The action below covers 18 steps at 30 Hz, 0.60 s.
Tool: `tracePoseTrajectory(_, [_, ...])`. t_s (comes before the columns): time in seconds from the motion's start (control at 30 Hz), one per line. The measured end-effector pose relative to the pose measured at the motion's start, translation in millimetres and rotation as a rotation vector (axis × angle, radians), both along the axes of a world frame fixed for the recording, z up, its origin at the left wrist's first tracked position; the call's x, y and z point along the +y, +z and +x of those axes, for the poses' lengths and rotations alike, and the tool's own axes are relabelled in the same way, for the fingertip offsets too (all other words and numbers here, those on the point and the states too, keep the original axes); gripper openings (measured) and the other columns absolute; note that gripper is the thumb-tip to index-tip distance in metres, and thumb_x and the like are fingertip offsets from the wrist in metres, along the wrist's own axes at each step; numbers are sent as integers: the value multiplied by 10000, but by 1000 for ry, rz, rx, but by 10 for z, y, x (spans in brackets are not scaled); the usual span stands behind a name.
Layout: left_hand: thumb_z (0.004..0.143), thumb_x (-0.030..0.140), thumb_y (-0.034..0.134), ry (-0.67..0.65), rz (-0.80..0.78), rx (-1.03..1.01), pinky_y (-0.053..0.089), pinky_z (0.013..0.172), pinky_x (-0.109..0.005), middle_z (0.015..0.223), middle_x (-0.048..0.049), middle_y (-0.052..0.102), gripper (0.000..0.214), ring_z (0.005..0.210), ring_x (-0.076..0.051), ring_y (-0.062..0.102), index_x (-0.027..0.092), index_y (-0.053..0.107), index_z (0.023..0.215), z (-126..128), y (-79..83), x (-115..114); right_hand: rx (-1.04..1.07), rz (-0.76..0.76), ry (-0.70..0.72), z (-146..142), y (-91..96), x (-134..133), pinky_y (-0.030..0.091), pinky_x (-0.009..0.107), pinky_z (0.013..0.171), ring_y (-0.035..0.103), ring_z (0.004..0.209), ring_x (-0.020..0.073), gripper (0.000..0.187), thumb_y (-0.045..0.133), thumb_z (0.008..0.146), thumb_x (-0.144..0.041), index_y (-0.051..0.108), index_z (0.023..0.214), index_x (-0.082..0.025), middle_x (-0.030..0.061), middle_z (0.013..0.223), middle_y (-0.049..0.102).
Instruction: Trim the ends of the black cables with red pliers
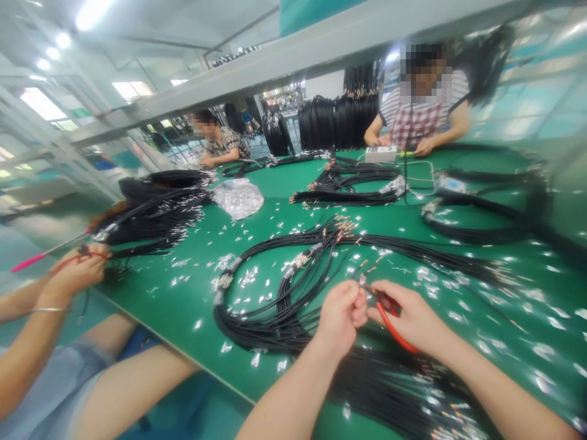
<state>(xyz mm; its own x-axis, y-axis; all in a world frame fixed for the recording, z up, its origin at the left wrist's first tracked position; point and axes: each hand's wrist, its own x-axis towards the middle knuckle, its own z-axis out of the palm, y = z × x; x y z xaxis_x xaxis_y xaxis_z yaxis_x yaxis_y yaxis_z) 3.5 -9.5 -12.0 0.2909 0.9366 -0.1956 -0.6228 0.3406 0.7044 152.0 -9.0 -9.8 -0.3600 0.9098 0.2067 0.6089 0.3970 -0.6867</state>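
Observation:
My left hand (342,315) is closed in a pinch on the end of a thin black cable, most of it hidden by the fingers. In my right hand (410,305) is a pair of red-handled pliers (395,330), its jaws right at my left fingertips. Whether the jaws are closed is too small to tell. Below and around both hands lies a looped bundle of black cables (243,333) with copper-coloured tips. More black cables (380,391) spread out under my forearms, their pale and coppery ends toward the bottom right.
Clear plastic scraps (250,275) litter the green table (160,305). A plastic bag (238,198) and a cable pile (160,208) lie at left. Beside me a co-worker's hands (89,266) hold a red-handled tool. Two people sit across, beneath a metal beam (229,79).

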Motion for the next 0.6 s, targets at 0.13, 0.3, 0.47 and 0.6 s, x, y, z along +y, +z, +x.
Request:
tracePoseTrajectory(0.13, [641,340,682,-24,12,-5,98,382,-192,502,51,390,309,375,-11,279,123,462,632,8,-16,5,-24,42,21,35,24,-6,448,289,640,546,669,169,216,574,776,-341,566,933,-192,29,759,600])
tracePoseTrajectory(0.3, [637,350,687,-50,18,-3,101,378,-189,492,53,391,319,366,-8,275,123,462,641,19,-53,12,-62,35,60,69,79,-10,447,306,681,558,735,186,206,565,787,-311,578,949,-183,53,828,619])
tracePoseTrajectory(0.47, [639,316,685,-79,50,-18,110,376,-187,483,55,397,300,358,-11,283,132,449,642,13,-78,18,-66,25,81,111,133,-11,438,294,673,551,737,183,192,581,764,-283,598,930,-188,44,803,616])
tracePoseTrajectory(0.6, [651,267,671,-153,51,-53,112,371,-180,476,55,394,246,356,-14,283,132,466,662,4,-96,16,7,-110,118,155,133,-5,402,240,534,503,570,136,188,572,761,-361,616,861,-208,-9,660,589])
